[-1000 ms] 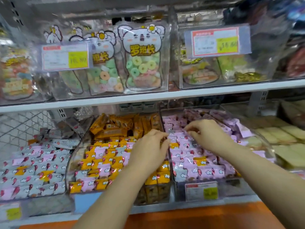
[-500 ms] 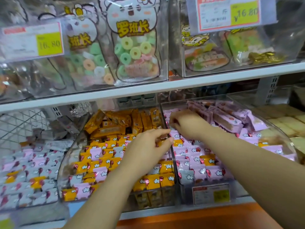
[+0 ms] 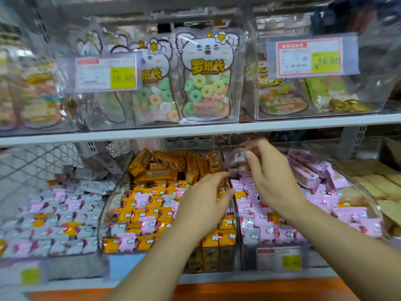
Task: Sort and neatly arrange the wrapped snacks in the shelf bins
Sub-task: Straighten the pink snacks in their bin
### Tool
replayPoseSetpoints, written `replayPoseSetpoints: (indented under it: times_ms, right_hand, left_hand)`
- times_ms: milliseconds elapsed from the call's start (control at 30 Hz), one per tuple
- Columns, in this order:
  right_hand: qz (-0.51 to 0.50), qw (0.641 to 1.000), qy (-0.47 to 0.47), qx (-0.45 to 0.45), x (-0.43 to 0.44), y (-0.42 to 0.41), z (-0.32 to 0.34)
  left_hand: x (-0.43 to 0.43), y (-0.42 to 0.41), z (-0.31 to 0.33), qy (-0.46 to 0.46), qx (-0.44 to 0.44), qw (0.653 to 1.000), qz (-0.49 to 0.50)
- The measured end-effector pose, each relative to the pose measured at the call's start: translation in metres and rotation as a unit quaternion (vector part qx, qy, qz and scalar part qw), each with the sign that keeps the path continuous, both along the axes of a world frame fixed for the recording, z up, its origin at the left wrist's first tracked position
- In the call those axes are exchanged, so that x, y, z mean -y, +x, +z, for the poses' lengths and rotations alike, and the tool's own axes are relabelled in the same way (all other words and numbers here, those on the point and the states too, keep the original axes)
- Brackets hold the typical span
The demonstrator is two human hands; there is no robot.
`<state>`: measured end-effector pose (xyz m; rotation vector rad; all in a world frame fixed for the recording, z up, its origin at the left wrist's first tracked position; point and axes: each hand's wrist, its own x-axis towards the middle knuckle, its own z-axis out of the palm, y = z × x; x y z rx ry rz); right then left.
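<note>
The lower shelf carries clear bins of small wrapped snacks. The middle bin [image 3: 103, 213] holds mostly orange snacks [image 3: 138, 213] with pink ones mixed in and longer orange bars [image 3: 160, 173] at the back. The right bin [image 3: 372, 205] holds mostly pink snacks [image 3: 282, 233] with a few orange ones. My left hand [image 3: 201, 205] lies palm down over the middle bin, fingertips at the divider; what is under it is hidden. My right hand [image 3: 273, 179] is raised over the back of the right bin, fingers pinching a blurred pale wrapped snack [image 3: 238, 156].
A left bin [image 3: 54, 218] holds grey, pink and orange snacks. The white upper shelf board [image 3: 195, 129] hangs close above, carrying clear bins of ring candy bags [image 3: 206, 88] and price tags [image 3: 106, 72]. Pale yellow packs [image 3: 382, 183] lie far right. An orange ledge [image 3: 238, 290] runs below.
My right hand has risen toward the back of the right bin with a snack in its fingers. My left hand stays at the divider. The camera has tilted up a little.
</note>
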<state>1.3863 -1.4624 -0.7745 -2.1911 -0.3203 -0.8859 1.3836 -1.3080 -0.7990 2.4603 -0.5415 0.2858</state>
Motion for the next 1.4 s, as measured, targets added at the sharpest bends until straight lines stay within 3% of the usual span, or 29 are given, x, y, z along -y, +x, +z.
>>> replayPoseSetpoints:
  times_ms: [200,300,533,800,1033,1233,1400]
  right_hand:
    - [0.131,0.989,-0.068,0.011,-0.039,-0.027,-0.013]
    - [0.169,0.983,-0.061,0.035,-0.073,-0.028,-0.008]
    - [0.242,0.966,-0.06,0.066,-0.166,-0.016,-0.001]
    - [0.224,0.961,-0.163,-0.005,-0.241,0.024,-0.007]
    - [0.248,0.94,-0.235,-0.005,-0.296,0.062,0.006]
    - [0.227,0.918,-0.314,-0.088,-0.344,0.104,0.0]
    - [0.154,0.905,-0.388,-0.083,-0.371,0.138,-0.006]
  left_hand:
    - [-0.035,-0.016,0.015,-0.202,-0.045,0.978,0.014]
    - [-0.067,-0.023,0.019,-0.238,-0.04,0.97,0.018]
    - [-0.159,-0.034,0.016,-0.187,0.014,0.978,0.095]
    - [-0.264,-0.029,-0.011,-0.086,0.008,0.971,0.223]
    - [-0.326,-0.005,-0.016,-0.003,0.028,0.959,0.281]
    - [-0.348,0.01,-0.006,0.133,0.123,0.944,0.275]
    - [-0.371,0.008,-0.02,0.13,0.193,0.947,0.22]
